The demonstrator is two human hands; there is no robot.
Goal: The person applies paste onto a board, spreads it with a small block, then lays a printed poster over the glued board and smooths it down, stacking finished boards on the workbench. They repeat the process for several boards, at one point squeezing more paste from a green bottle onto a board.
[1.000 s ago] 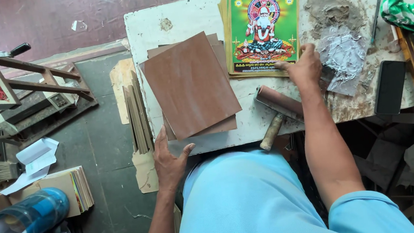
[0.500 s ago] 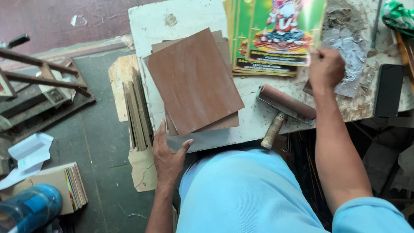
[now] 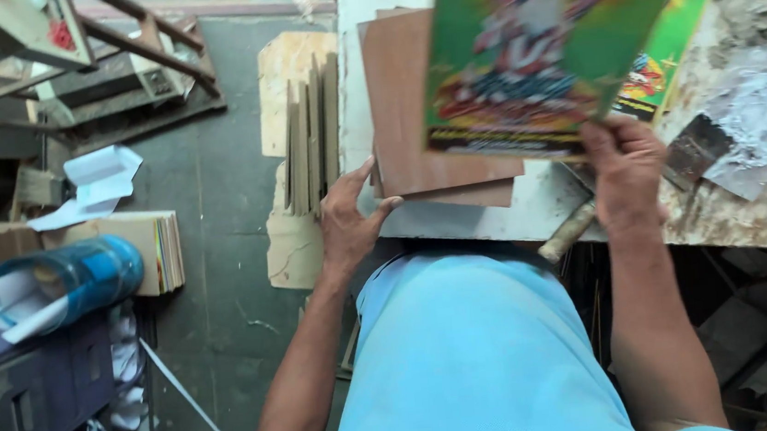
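While the worktop (image 3: pixel 495 220) fills the upper right of the view, its near edge is met by the person's lap, and its white, stained surface is seen to carry a stack of brown boards (image 3: pixel 411 102) toward the left edge. A colourful printed picture (image 3: pixel 535 45) is held lifted above the boards, tilted toward the camera, with more green prints (image 3: pixel 674 42) lying under it further right on the worktop. It is judged to be light and thin, stiff enough to stay flat when gripped at one corner yet easily creased, so a hold at the lower edge or a corner is suited to it. The right hand (image 3: pixel 625 171) is closed on the picture's lower right corner, thumb over the front. The left hand (image 3: pixel 347 219) lies half open, fingers spread, at the near left corner of the worktop, touching the lowest board's edge but gripping nothing. Thin plywood sheets (image 3: pixel 307 130) are stood on edge just beside the worktop's left side. A wooden handle (image 3: pixel 565 232) pokes out at the near edge.
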